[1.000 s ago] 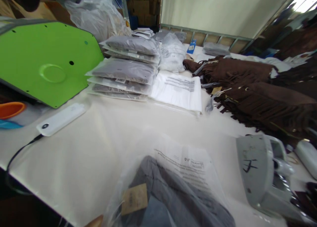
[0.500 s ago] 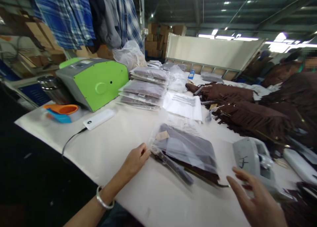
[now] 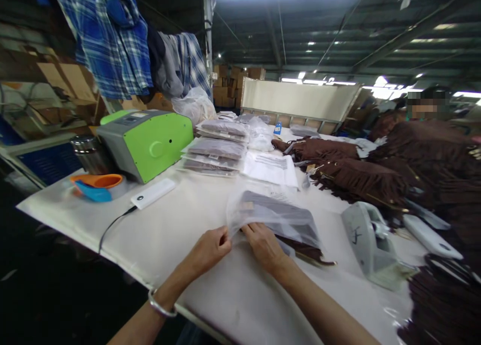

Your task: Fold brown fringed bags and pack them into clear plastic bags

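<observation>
On the white table lies a clear plastic bag (image 3: 235,209) with a grey folded item (image 3: 293,215) inside it. Dark brown material (image 3: 306,250) shows along the near edge of the bag. My left hand (image 3: 212,248) is closed in a pinch on the bag's left corner. My right hand (image 3: 265,245) reaches across to the bag's near left edge, its fingers bent together and partly covered by the film. Whatever sits under those fingers is hidden. A bit of a grey strap-like piece (image 3: 287,247) shows beside the right wrist.
A green and grey machine (image 3: 158,147), a steel flask (image 3: 90,154), an orange tape ring (image 3: 103,180) and a white power bank (image 3: 154,192) stand left. Stacked packed bags (image 3: 214,152) are behind. A tape dispenser (image 3: 370,244) and brown fringed bags (image 3: 349,179) lie right, near another person.
My right hand has moved left from beside the tape dispenser to the bag's near left edge, covering most of the grey strap-like piece. My left hand still pinches the corner.
</observation>
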Demonstrator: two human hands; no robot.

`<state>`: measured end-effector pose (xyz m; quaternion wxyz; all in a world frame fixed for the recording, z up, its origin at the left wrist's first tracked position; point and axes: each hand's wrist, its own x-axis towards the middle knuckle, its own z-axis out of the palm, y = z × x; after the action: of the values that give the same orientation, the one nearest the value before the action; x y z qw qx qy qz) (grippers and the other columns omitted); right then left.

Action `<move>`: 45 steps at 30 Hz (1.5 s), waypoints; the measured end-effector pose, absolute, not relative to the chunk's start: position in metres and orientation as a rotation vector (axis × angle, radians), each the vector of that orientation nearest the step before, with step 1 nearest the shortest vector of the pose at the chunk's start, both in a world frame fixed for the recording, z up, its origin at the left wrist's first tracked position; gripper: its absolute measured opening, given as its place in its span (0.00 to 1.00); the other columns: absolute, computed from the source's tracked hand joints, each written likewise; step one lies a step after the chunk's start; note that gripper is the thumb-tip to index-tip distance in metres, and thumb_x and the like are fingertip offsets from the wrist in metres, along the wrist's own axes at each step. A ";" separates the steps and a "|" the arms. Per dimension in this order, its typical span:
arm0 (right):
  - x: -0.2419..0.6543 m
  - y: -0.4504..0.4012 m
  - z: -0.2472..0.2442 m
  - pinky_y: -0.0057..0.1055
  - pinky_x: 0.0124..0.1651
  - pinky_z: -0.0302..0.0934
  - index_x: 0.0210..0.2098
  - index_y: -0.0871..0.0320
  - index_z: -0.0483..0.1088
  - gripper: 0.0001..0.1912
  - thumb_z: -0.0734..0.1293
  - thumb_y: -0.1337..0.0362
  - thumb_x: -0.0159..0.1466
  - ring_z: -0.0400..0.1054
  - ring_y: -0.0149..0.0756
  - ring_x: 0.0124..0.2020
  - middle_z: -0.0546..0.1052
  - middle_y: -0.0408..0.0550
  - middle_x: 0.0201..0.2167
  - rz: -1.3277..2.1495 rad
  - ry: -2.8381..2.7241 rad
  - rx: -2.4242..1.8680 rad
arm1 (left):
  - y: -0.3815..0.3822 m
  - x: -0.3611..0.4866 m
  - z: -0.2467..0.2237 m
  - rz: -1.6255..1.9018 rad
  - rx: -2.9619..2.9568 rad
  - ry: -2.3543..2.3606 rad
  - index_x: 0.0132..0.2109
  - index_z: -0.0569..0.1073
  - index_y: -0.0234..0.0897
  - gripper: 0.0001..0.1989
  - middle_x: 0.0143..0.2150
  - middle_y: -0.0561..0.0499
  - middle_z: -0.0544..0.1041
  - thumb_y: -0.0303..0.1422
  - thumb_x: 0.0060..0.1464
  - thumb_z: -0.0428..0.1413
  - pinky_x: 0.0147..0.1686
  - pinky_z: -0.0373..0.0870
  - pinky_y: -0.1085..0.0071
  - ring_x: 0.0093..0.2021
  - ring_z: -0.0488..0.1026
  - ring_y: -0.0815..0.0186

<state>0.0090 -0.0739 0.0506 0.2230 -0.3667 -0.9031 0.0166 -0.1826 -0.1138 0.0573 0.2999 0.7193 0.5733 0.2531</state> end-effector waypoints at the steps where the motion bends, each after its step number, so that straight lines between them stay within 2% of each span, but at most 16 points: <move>1: 0.005 -0.069 0.053 0.39 0.51 0.68 0.54 0.57 0.70 0.22 0.57 0.77 0.65 0.72 0.43 0.47 0.78 0.52 0.46 0.038 -2.486 -1.024 | -0.115 -0.186 0.061 0.630 1.919 1.451 0.26 0.60 0.39 0.06 0.23 0.58 0.62 0.33 0.50 0.48 0.26 0.52 0.73 0.26 0.59 0.69; 5: -0.016 -0.056 0.056 0.35 0.51 0.67 0.56 0.52 0.69 0.25 0.57 0.78 0.64 0.73 0.42 0.47 0.79 0.50 0.45 0.018 -2.426 -1.077 | -0.117 -0.206 0.075 0.522 1.950 1.473 0.26 0.59 0.39 0.08 0.23 0.59 0.61 0.34 0.51 0.48 0.26 0.52 0.74 0.26 0.60 0.69; 8: -0.016 -0.068 0.048 0.35 0.51 0.68 0.55 0.56 0.69 0.25 0.60 0.78 0.61 0.73 0.43 0.46 0.79 0.52 0.45 0.012 -2.369 -1.145 | -0.129 -0.213 0.085 0.541 1.957 1.694 0.29 0.61 0.39 0.10 0.23 0.58 0.65 0.38 0.54 0.50 0.27 0.54 0.73 0.26 0.64 0.68; 11: 0.010 -0.101 0.038 0.37 0.55 0.66 0.58 0.60 0.66 0.25 0.60 0.76 0.62 0.71 0.43 0.51 0.76 0.54 0.51 0.022 -2.313 -1.122 | -0.150 -0.193 0.088 0.564 2.006 1.530 0.32 0.67 0.39 0.11 0.26 0.56 0.72 0.40 0.59 0.51 0.29 0.61 0.73 0.28 0.69 0.66; 13: 0.042 -0.122 0.034 0.37 0.56 0.66 0.57 0.57 0.67 0.22 0.58 0.74 0.65 0.69 0.40 0.53 0.75 0.52 0.52 0.021 -2.208 -1.065 | -0.157 -0.165 0.079 0.603 2.171 1.330 0.37 0.72 0.40 0.09 0.34 0.52 0.77 0.36 0.62 0.48 0.37 0.68 0.72 0.36 0.74 0.65; 14: 0.061 -0.130 0.034 0.37 0.54 0.67 0.54 0.56 0.68 0.20 0.57 0.73 0.66 0.70 0.40 0.51 0.76 0.51 0.50 0.009 -2.137 -1.059 | -0.156 -0.149 0.071 0.637 2.301 1.248 0.43 0.73 0.41 0.09 0.43 0.50 0.78 0.32 0.62 0.48 0.45 0.70 0.70 0.44 0.75 0.63; 16: 0.100 -0.137 0.034 0.40 0.52 0.68 0.48 0.54 0.71 0.14 0.58 0.70 0.67 0.71 0.41 0.47 0.77 0.51 0.44 -0.048 -2.002 -1.128 | -0.144 -0.119 0.052 0.691 2.602 1.142 0.56 0.68 0.39 0.18 0.58 0.45 0.73 0.28 0.60 0.49 0.57 0.66 0.62 0.58 0.69 0.59; 19: 0.150 -0.133 0.028 0.47 0.53 0.65 0.49 0.55 0.69 0.14 0.62 0.68 0.64 0.69 0.47 0.49 0.75 0.54 0.45 -0.147 -1.879 -1.335 | -0.118 -0.089 0.025 0.611 2.877 1.214 0.63 0.61 0.31 0.25 0.64 0.37 0.65 0.28 0.59 0.51 0.60 0.65 0.53 0.64 0.63 0.52; 22: 0.179 -0.122 0.015 0.47 0.53 0.64 0.53 0.57 0.67 0.21 0.63 0.68 0.60 0.68 0.49 0.51 0.74 0.55 0.48 -0.112 -1.830 -1.484 | -0.106 -0.079 0.014 0.584 2.926 1.430 0.63 0.61 0.29 0.25 0.62 0.33 0.68 0.32 0.60 0.51 0.56 0.68 0.50 0.61 0.67 0.48; 24: 0.184 -0.115 0.009 0.43 0.50 0.66 0.51 0.57 0.68 0.21 0.62 0.67 0.58 0.70 0.47 0.47 0.76 0.54 0.45 -0.007 -1.804 -1.537 | -0.109 -0.078 0.014 0.623 2.931 1.484 0.62 0.62 0.32 0.23 0.61 0.36 0.69 0.32 0.61 0.50 0.56 0.68 0.50 0.60 0.68 0.50; 28: 0.177 -0.106 0.018 0.34 0.37 0.64 0.32 0.55 0.72 0.08 0.61 0.61 0.60 0.71 0.41 0.32 0.77 0.47 0.29 0.291 -1.718 -1.613 | -0.117 -0.078 0.017 0.643 3.009 1.324 0.63 0.61 0.31 0.24 0.62 0.37 0.68 0.29 0.61 0.49 0.58 0.69 0.56 0.62 0.66 0.53; 31: 0.168 -0.101 0.032 0.29 0.29 0.60 0.25 0.54 0.68 0.14 0.61 0.55 0.62 0.66 0.37 0.25 0.72 0.43 0.21 0.543 -1.553 -1.606 | -0.113 -0.066 0.018 0.617 3.061 1.303 0.66 0.56 0.29 0.29 0.66 0.36 0.62 0.27 0.59 0.50 0.61 0.65 0.54 0.66 0.60 0.51; 33: 0.162 -0.098 0.038 0.27 0.27 0.59 0.26 0.54 0.69 0.15 0.61 0.53 0.63 0.67 0.35 0.24 0.72 0.42 0.21 0.663 -1.492 -1.569 | -0.106 -0.051 0.019 0.607 3.102 1.223 0.67 0.55 0.31 0.30 0.68 0.38 0.60 0.25 0.59 0.49 0.62 0.62 0.54 0.67 0.57 0.52; 35: 0.158 -0.096 0.040 0.26 0.25 0.60 0.27 0.55 0.69 0.15 0.60 0.53 0.63 0.68 0.33 0.23 0.73 0.41 0.22 0.730 -1.484 -1.535 | -0.097 -0.035 0.020 0.628 3.147 1.065 0.66 0.57 0.31 0.26 0.67 0.39 0.62 0.25 0.61 0.48 0.63 0.62 0.57 0.66 0.58 0.54; 40: 0.161 -0.095 0.043 0.25 0.23 0.61 0.28 0.55 0.69 0.13 0.61 0.54 0.62 0.68 0.33 0.22 0.73 0.41 0.23 0.813 -1.455 -1.501 | -0.082 -0.013 0.021 0.698 3.122 0.864 0.52 0.70 0.34 0.11 0.60 0.42 0.70 0.28 0.65 0.48 0.62 0.61 0.57 0.62 0.65 0.57; 45: 0.181 -0.099 0.043 0.27 0.27 0.61 0.29 0.55 0.69 0.12 0.61 0.55 0.63 0.68 0.35 0.24 0.72 0.41 0.21 0.715 -1.519 -1.520 | -0.081 -0.012 0.027 0.712 2.889 1.182 0.46 0.70 0.38 0.06 0.56 0.45 0.72 0.30 0.62 0.53 0.55 0.66 0.54 0.57 0.67 0.54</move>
<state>0.1810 -0.0994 0.0432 0.4245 -0.6079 -0.6072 0.2858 -0.0117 -0.0806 0.0271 -0.0298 0.9020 0.3691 0.2222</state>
